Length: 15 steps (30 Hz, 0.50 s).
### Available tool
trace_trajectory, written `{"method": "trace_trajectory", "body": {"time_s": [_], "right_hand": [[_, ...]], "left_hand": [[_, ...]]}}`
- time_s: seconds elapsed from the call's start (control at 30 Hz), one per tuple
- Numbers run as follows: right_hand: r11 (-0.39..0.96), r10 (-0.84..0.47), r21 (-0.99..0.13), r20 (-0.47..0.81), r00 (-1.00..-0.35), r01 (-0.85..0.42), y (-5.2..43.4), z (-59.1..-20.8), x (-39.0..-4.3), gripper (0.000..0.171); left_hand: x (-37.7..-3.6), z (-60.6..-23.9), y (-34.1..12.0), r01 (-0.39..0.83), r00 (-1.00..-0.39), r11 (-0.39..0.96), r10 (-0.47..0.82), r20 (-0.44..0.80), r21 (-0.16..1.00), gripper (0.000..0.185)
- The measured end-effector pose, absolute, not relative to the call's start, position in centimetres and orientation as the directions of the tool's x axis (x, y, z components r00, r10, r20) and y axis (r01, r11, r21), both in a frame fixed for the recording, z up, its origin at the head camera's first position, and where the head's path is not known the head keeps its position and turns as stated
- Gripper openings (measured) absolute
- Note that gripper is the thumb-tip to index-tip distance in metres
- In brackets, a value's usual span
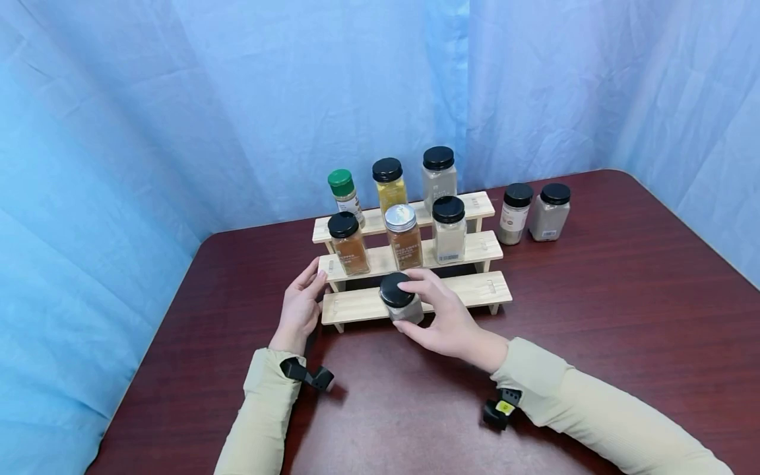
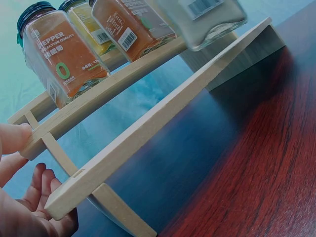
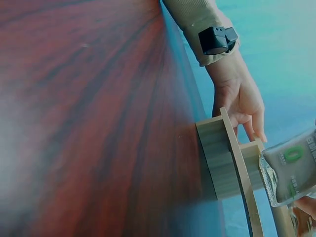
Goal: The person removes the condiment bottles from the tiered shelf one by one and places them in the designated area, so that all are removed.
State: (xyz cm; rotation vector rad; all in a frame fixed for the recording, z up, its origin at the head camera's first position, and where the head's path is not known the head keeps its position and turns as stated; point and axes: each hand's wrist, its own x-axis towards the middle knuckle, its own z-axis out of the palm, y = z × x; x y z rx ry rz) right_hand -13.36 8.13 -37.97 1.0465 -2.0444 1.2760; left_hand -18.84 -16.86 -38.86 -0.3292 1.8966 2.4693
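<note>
A three-tier wooden spice rack [image 1: 463, 290] stands on the table. With the thumb on top of the middle tier's left end, my left hand [image 1: 299, 307] grips the rack; its other fingers curl by the lower step in the left wrist view. My right hand [image 1: 442, 316] holds a spice jar [image 1: 404, 298] of greyish powder by its sides, black lid up, at the front of the lowest tier. In the right wrist view this jar [image 3: 296, 168] appears tilted above the step. Most of the right hand's fingers are hidden there.
On the middle tier stand a black-lidded pepper jar [image 1: 351, 254], a silver-lidded jar [image 1: 405, 244] and a pale-powder jar [image 1: 449, 241]. Green-lidded [image 1: 350, 201], yellow-powder [image 1: 390, 192] and grey-powder jars [image 1: 439, 181] occupy the top tier. Two more jars [image 1: 513, 221] [image 1: 549, 221] stand right of the rack.
</note>
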Motion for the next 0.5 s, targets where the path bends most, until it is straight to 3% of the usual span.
{"method": "trace_trajectory", "body": {"time_s": [0.27,0.5], "right_hand": [[0.239,-0.306,-0.514,0.765,-0.567,-0.824,10.4,-38.1,-12.9,0.066],[0.189,-0.261,-0.507,0.800,-0.540,-0.841,12.7,-38.3,-12.6,0.047]], "left_hand": [[-18.9,-38.8,-16.8,-0.134,-0.977,-0.262,-0.125,-0.171,0.956,0.049],[-18.9,-38.9,-16.9,-0.135,-0.977,-0.269,-0.123,-0.173,0.954,0.049]]}}
